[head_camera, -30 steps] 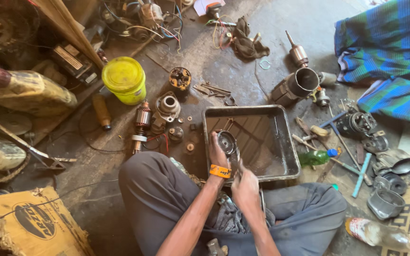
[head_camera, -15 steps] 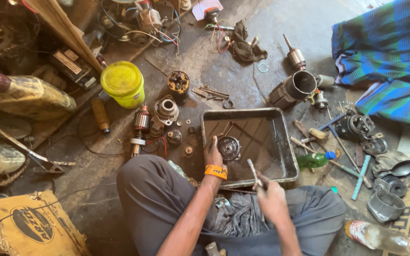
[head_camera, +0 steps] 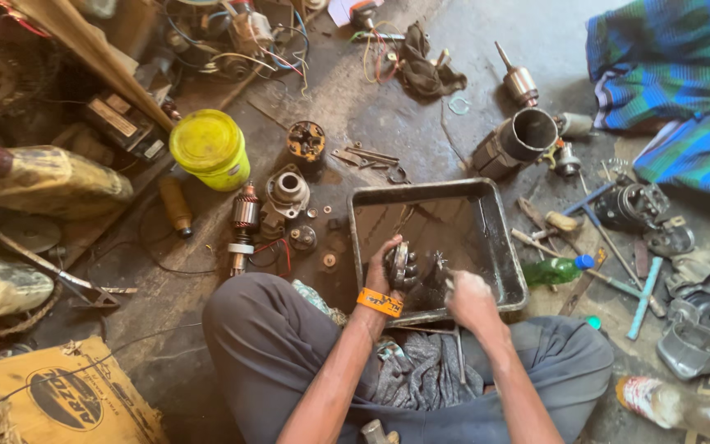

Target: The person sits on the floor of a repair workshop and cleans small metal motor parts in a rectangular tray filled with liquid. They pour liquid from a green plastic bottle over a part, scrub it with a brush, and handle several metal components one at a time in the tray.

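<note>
I sit on the floor with a black metal tray (head_camera: 499, 238) in front of my knees. My left hand (head_camera: 394, 265), with an orange band at the wrist, grips a round dark metal motor part (head_camera: 404, 261) at the tray's near edge. My right hand (head_camera: 468, 298) is closed on a thin tool whose tip (head_camera: 437, 267) touches that part; a slim handle (head_camera: 459, 355) shows below the hand. A grey rag (head_camera: 421, 370) lies in my lap.
Left of the tray lie a motor armature (head_camera: 244, 222), a housing (head_camera: 287, 191) and small washers. A yellow tub (head_camera: 209, 148) stands farther left. A metal cylinder (head_camera: 519, 140), a green bottle (head_camera: 559, 269), tools and motor parts lie to the right. A cardboard box (head_camera: 59, 403) sits near left.
My left hand has gone back into the tray and lifted the round part upright. My right hand has moved up from my lap to the tray edge with the tool.
</note>
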Demonstrator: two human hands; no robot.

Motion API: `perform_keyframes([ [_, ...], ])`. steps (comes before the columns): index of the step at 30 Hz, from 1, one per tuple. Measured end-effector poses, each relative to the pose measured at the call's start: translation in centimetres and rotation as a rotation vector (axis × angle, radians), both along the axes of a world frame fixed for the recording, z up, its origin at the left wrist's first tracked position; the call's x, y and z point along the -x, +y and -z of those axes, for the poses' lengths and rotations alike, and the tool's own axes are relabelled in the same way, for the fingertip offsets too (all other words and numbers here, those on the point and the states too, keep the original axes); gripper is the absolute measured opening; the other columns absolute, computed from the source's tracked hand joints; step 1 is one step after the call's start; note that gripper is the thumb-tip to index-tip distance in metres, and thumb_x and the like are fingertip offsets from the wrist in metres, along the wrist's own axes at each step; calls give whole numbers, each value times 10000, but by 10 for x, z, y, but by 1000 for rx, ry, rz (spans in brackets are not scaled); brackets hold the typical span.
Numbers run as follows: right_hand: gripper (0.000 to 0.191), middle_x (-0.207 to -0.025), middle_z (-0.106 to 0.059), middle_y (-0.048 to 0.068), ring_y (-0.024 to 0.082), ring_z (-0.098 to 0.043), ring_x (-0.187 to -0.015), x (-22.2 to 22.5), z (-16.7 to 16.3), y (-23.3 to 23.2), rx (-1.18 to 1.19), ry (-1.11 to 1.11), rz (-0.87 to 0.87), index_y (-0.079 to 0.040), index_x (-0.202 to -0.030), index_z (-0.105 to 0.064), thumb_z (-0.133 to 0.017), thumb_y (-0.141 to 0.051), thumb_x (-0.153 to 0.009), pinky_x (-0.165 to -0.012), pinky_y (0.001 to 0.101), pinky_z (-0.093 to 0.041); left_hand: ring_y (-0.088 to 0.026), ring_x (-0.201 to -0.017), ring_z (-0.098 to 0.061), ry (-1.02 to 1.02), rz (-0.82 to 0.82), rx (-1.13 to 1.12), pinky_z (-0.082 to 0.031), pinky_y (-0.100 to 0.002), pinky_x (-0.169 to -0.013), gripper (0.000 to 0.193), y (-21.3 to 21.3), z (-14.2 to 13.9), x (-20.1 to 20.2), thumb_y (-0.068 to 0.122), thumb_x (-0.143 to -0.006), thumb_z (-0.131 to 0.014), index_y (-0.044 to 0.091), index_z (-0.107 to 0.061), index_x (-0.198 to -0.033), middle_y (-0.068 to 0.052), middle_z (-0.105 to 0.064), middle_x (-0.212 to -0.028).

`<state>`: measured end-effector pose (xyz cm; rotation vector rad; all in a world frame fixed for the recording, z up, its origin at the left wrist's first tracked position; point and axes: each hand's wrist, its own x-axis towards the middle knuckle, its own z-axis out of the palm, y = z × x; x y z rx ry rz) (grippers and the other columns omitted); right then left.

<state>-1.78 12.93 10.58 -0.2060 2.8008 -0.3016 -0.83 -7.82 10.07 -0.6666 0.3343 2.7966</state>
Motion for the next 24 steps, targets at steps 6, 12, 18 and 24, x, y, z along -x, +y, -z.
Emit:
perform_keyframes([
  [6, 433, -1069, -716, 247, 413, -668, -1044, 7, -16, 4, 152, 64, 21, -49, -1263, -677, -670, -168, -847, -928, 499, -525, -126, -624, -658, -80, 10, 180, -554, -299, -524, 298, 0, -17, -1, 403, -842, -783, 146, -669, -940, 7, -685, -776],
  [12, 359, -1083, -723, 239, 414, -683, -1040, 15, -10, 20, 129, 165, 48, -43, -1210, -702, -636, -137, -869, -937, 500, -531, -168, -879, -745, -54, 50, 296, -620, -309, -767, 345, 9, 6, 15, 111, -805, -804, 68, -709, -1133, -87, -777, -1024],
  [18, 363, -1048, -718, 253, 433, -665, -1041, 25, 6, 32, 167, -25, 29, -41, -1200, -701, -663, -159, -858, -940, 507, -517, -175, -914, -740, 80, 286, 370, -603, -287, -805, 324, 10, 39, 40, 236, -869, -801, -8, -744, -1076, -110, -773, -1023],
  [24, 411, -1098, -700, 234, 436, -644, -1056, 41, 4, 43, 232, 35, 12, -100, -1219, -708, -716, -195, -819, -921, 505, -502, -451, -962, -728, -124, 630, 1328, -506, -464, -700, 844, 12, 70, 70, 760, -894, -595, -63, -770, -955, -268, -765, -948],
])
